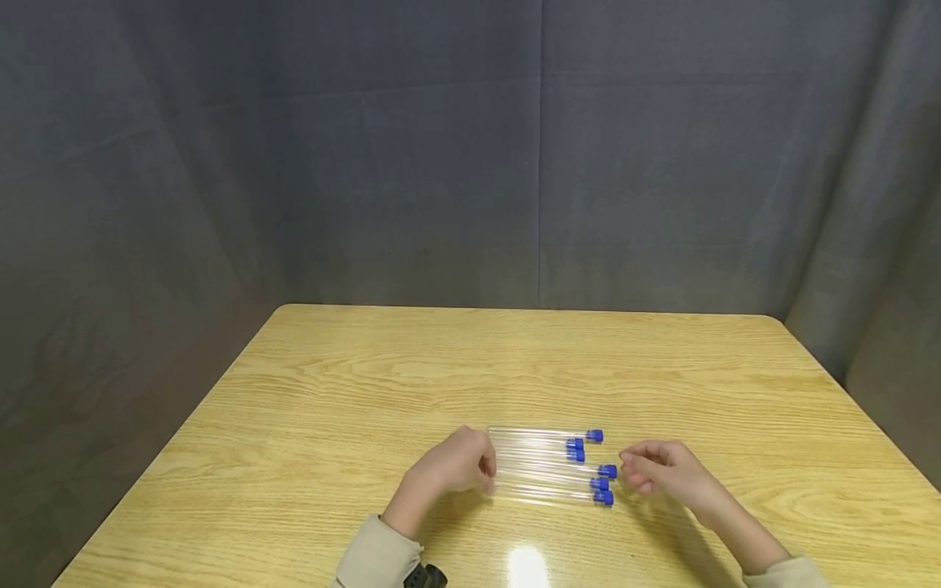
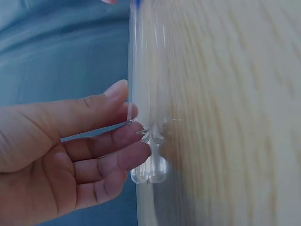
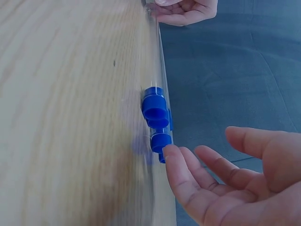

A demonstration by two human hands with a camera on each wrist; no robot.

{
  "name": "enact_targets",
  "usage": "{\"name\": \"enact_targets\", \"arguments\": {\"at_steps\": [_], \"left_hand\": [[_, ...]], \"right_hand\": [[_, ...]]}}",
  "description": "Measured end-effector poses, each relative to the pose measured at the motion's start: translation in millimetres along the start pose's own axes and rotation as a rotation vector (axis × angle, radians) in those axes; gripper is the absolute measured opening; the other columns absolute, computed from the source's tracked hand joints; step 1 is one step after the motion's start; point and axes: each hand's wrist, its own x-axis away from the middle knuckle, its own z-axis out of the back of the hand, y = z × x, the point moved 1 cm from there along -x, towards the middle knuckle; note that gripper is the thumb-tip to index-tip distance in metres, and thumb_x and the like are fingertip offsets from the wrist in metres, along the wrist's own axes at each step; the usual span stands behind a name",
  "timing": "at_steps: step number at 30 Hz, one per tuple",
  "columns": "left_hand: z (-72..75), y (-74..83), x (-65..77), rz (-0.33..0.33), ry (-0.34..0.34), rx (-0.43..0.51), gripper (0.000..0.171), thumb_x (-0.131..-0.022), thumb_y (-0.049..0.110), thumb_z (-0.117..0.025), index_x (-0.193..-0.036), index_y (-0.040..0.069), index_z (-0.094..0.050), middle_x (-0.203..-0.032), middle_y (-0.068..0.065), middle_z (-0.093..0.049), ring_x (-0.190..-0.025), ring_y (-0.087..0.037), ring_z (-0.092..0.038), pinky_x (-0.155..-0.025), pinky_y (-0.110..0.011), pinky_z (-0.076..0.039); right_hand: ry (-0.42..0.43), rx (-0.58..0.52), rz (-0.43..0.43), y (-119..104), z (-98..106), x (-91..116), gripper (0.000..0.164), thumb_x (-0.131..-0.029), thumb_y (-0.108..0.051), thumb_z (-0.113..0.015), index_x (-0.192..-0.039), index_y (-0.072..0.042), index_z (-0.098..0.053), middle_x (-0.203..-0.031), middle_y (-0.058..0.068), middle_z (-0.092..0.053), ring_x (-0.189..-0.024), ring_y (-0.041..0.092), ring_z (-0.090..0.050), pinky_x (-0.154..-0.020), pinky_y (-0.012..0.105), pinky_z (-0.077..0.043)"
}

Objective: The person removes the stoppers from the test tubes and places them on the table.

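Several clear test tubes [image 1: 540, 468] with blue caps [image 1: 607, 471] lie side by side on the table, caps to the right. The caps are staggered, and two sit further left than the others. My left hand [image 1: 457, 464] is at the tubes' rounded ends; in the left wrist view its fingertips [image 2: 138, 155] rest against the tube ends, with the thumb [image 2: 115, 89] held apart from the other fingers. Just right of the caps is my right hand [image 1: 672, 475], its fingers loosely bent and holding nothing. In the right wrist view one fingertip [image 3: 171, 153] is right at a cap [image 3: 161, 141].
The wooden table [image 1: 353, 384] has a light grain and rounded far corners. Grey curtains [image 1: 412, 180] hang behind it and along both sides. A dark watch [image 1: 425, 576] is on the left wrist. Light reflects off the tabletop near its front.
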Motion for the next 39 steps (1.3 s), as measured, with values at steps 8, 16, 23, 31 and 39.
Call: {"name": "enact_targets", "arguments": {"at_steps": [8,16,23,31,39], "left_hand": [[-2.2,1.5,0.4,-0.011,-0.009,-0.048,0.015,-0.062,0.003,-0.079,-0.07,0.006,-0.067,-0.066,0.005,-0.057,-0.057,-0.003,-0.046,-0.053,-0.016,-0.042],[-3.3,4.2,0.0,-0.003,-0.037,-0.076,0.014,-0.06,0.001,-0.079,-0.068,0.008,-0.071,-0.065,0.006,-0.061,-0.058,-0.003,-0.051,-0.053,-0.015,-0.043],[-3.3,3.3,-0.8,-0.043,-0.052,-0.085,0.012,-0.063,-0.002,-0.078,-0.06,0.008,-0.07,-0.06,0.006,-0.062,-0.054,0.001,-0.044,-0.052,-0.014,-0.042],[-2.5,1.2,0.5,-0.069,-0.047,-0.056,0.021,-0.066,-0.002,-0.075,-0.052,0.007,-0.064,-0.045,0.011,-0.047,-0.043,-0.002,-0.027,-0.041,-0.013,-0.03],[-2.1,-1.7,1.5,-0.086,-0.041,-0.012,0.022,-0.067,-0.005,-0.073,-0.051,0.005,-0.063,-0.044,0.011,-0.039,-0.042,-0.002,-0.025,-0.04,-0.013,-0.025]], "right_hand": [[-0.038,-0.021,-0.005,2.8,-1.7,3.5,0.038,-0.092,-0.012,-0.048,-0.106,0.023,-0.045,-0.086,0.011,-0.059,-0.072,0.016,-0.057,-0.066,0.028,-0.051],[-0.077,-0.04,0.009,7.9,-1.3,4.0,0.038,-0.093,-0.011,-0.047,-0.106,0.025,-0.044,-0.087,0.011,-0.059,-0.072,0.016,-0.059,-0.066,0.028,-0.051],[-0.069,-0.057,-0.029,8.9,-4.0,4.1,0.038,-0.092,-0.011,-0.048,-0.106,0.025,-0.044,-0.087,0.011,-0.06,-0.073,0.017,-0.059,-0.067,0.028,-0.051],[-0.075,-0.068,-0.03,7.8,-3.8,4.6,0.038,-0.092,-0.011,-0.047,-0.105,0.025,-0.045,-0.087,0.011,-0.061,-0.073,0.018,-0.06,-0.068,0.029,-0.051],[-0.078,-0.079,-0.028,9.4,-4.2,4.2,0.038,-0.092,-0.011,-0.047,-0.104,0.024,-0.046,-0.088,0.011,-0.06,-0.075,0.019,-0.06,-0.069,0.03,-0.051]]}}
